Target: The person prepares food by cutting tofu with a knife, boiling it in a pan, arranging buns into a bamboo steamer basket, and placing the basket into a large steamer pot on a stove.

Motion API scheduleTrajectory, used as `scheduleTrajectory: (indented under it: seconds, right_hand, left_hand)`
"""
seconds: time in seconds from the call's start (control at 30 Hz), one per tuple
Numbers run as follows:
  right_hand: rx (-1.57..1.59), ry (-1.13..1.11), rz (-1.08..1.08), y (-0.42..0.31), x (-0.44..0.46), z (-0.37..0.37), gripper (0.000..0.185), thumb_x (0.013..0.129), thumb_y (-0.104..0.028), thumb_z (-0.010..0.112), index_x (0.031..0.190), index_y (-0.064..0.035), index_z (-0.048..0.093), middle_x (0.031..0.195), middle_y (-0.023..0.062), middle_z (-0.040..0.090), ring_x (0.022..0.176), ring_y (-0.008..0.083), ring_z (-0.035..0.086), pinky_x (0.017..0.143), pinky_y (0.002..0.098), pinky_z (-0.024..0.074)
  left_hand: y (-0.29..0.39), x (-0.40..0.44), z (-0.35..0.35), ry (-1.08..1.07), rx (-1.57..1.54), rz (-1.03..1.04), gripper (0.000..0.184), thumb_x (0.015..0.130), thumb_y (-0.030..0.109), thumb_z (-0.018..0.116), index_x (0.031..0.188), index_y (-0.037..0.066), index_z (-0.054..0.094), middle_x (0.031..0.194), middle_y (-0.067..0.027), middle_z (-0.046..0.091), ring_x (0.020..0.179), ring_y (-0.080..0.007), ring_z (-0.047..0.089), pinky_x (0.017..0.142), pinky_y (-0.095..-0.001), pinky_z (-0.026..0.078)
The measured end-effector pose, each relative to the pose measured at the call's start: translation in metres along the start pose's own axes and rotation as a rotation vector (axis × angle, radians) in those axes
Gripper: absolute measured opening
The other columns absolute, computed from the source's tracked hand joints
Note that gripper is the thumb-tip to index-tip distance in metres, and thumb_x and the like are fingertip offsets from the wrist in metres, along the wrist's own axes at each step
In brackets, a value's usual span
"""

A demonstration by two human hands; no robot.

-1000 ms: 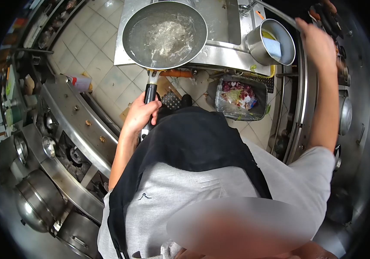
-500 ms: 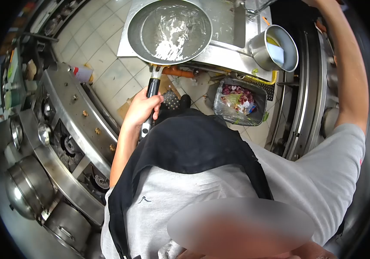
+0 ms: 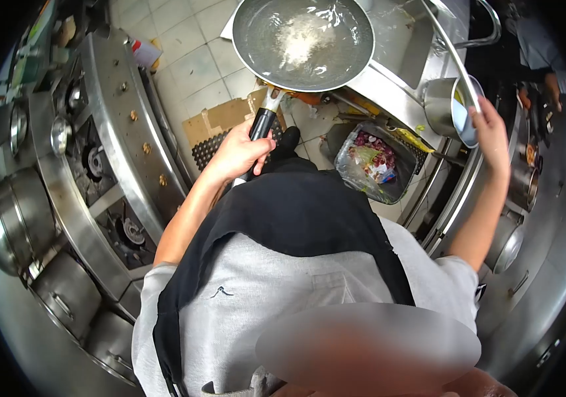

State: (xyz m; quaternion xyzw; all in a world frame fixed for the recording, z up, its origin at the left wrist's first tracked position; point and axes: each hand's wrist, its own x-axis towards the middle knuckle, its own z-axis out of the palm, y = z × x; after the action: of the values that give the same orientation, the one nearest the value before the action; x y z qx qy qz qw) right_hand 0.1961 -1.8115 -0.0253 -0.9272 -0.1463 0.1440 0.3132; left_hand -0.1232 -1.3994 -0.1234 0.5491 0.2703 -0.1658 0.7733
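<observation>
My left hand (image 3: 246, 149) is wrapped around the black-and-metal handle (image 3: 262, 126) of a wide frying pan (image 3: 250, 59). Clear liquid lies in the pan, with a white, frothy-looking patch (image 3: 303, 40) in the middle. Out to the right, the fingers of my right hand (image 3: 492, 135) are closed at the lower end of a long, thin, metal-looking rod (image 3: 451, 53); its exact kind is unclear. Just beside that hand stands a metal pot (image 3: 438, 109) with something pale blue inside.
A metal sink (image 3: 399, 46) lies beyond the pan, with a curved tap pipe (image 3: 496, 23) to its right. Below is a lined waste bin (image 3: 399, 188) holding scraps. Stove burners (image 3: 127, 228) and large pots (image 3: 25, 212) line the left. Another person's arm (image 3: 553, 89) shows at far right.
My right hand has come down from the top edge to beside the metal pot, and the rod now shows at its fingers. A white patch has appeared in the pan's liquid. My left grip is unchanged.
</observation>
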Motion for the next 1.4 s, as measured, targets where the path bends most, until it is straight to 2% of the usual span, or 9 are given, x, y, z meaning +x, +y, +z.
scheduleTrajectory:
  seconds: [0.17, 0.27, 0.33, 0.37, 0.53, 0.57, 0.67, 0.87, 1.4]
  right_hand:
    - [0.415, -0.034, 0.241, -0.006, -0.049, 0.111, 0.034, 0.101, -0.022, 0.063, 0.130, -0.0045, 0.064, 0.073, -0.0082, 0.049, 0.059, 0.0009, 0.041, 0.051, 0.0182, 0.0294]
    - [0.532, -0.011, 0.237, -0.016, -0.075, 0.159, 0.019, 0.101, -0.023, 0.063, 0.110, -0.0060, 0.064, 0.066, -0.0074, 0.047, 0.050, 0.0015, 0.039, 0.043, 0.0193, 0.0290]
    - [0.530, 0.027, 0.200, -0.023, -0.095, 0.189, 0.017, 0.101, -0.024, 0.064, 0.102, -0.0071, 0.062, 0.065, -0.0068, 0.046, 0.049, 0.0022, 0.040, 0.041, 0.0201, 0.0304]
    - [0.510, 0.059, 0.184, -0.026, -0.104, 0.205, 0.020, 0.101, -0.026, 0.065, 0.091, -0.0116, 0.055, 0.062, -0.0050, 0.046, 0.044, 0.0036, 0.040, 0.039, 0.0216, 0.0307]
    - [0.670, -0.059, 0.236, -0.049, -0.145, 0.258, 0.018, 0.094, -0.020, 0.073, 0.090, -0.0104, 0.058, 0.062, -0.0031, 0.048, 0.044, 0.0071, 0.040, 0.039, 0.0235, 0.0340]
    - [0.664, -0.078, 0.176, -0.043, -0.142, 0.261, 0.017, 0.095, -0.020, 0.071, 0.089, -0.0107, 0.058, 0.063, -0.0023, 0.049, 0.043, 0.0074, 0.039, 0.039, 0.0243, 0.0321]
    - [0.692, -0.156, 0.259, -0.079, -0.164, 0.282, 0.015, 0.097, -0.021, 0.067, 0.094, -0.0097, 0.058, 0.063, -0.0027, 0.046, 0.043, 0.0086, 0.037, 0.038, 0.0257, 0.0303]
    - [0.749, -0.260, 0.149, -0.092, -0.195, 0.343, 0.017, 0.097, -0.022, 0.067, 0.093, -0.0081, 0.057, 0.062, -0.0013, 0.044, 0.042, 0.0099, 0.036, 0.038, 0.0262, 0.0306]
    - [0.565, -0.666, -0.113, -0.200, -0.267, 0.431, 0.016, 0.097, -0.021, 0.067, 0.087, -0.0114, 0.058, 0.062, -0.0033, 0.046, 0.044, 0.0088, 0.038, 0.041, 0.0263, 0.0310]
  left_hand:
    - [-0.026, -0.039, -0.014, 0.039, -0.038, 0.027, 0.014, 0.087, 0.004, 0.062, 0.091, 0.006, 0.049, 0.062, -0.0002, 0.052, 0.044, -0.0103, 0.049, 0.042, -0.0268, 0.042]
    - [-0.044, -0.072, -0.026, 0.070, -0.032, 0.045, 0.014, 0.087, 0.004, 0.062, 0.091, 0.007, 0.049, 0.062, -0.0006, 0.052, 0.045, -0.0100, 0.049, 0.042, -0.0271, 0.042]
    - [-0.061, -0.097, -0.036, 0.124, -0.069, 0.054, 0.014, 0.087, 0.005, 0.063, 0.091, 0.007, 0.049, 0.062, -0.0004, 0.052, 0.046, -0.0095, 0.049, 0.044, -0.0272, 0.041]
    - [-0.067, -0.113, -0.039, 0.129, -0.047, 0.074, 0.014, 0.087, 0.006, 0.063, 0.091, 0.007, 0.050, 0.062, -0.0003, 0.052, 0.046, -0.0093, 0.049, 0.044, -0.0272, 0.041]
    - [-0.129, -0.195, -0.057, 0.228, -0.084, 0.165, 0.013, 0.086, 0.010, 0.065, 0.088, 0.006, 0.053, 0.061, 0.0004, 0.053, 0.048, -0.0089, 0.051, 0.046, -0.0267, 0.041]
    - [-0.142, -0.213, -0.057, 0.249, -0.103, 0.172, 0.013, 0.086, 0.012, 0.065, 0.087, 0.006, 0.053, 0.061, 0.0004, 0.053, 0.048, -0.0086, 0.051, 0.046, -0.0267, 0.041]
    - [-0.189, -0.264, -0.064, 0.321, -0.175, 0.218, 0.011, 0.085, 0.006, 0.063, 0.087, 0.006, 0.052, 0.070, 0.0003, 0.054, 0.051, -0.0073, 0.050, 0.047, -0.0263, 0.041]
    - [-0.261, -0.369, -0.056, 0.553, -0.236, 0.187, 0.011, 0.087, 0.008, 0.063, 0.089, 0.007, 0.053, 0.067, -0.0001, 0.055, 0.051, -0.0078, 0.051, 0.045, -0.0264, 0.042]
    - [-0.446, -0.501, 0.061, 1.170, -0.704, 0.349, 0.014, 0.088, 0.008, 0.064, 0.093, 0.006, 0.051, 0.062, -0.0020, 0.051, 0.046, -0.0130, 0.049, 0.043, -0.0297, 0.042]
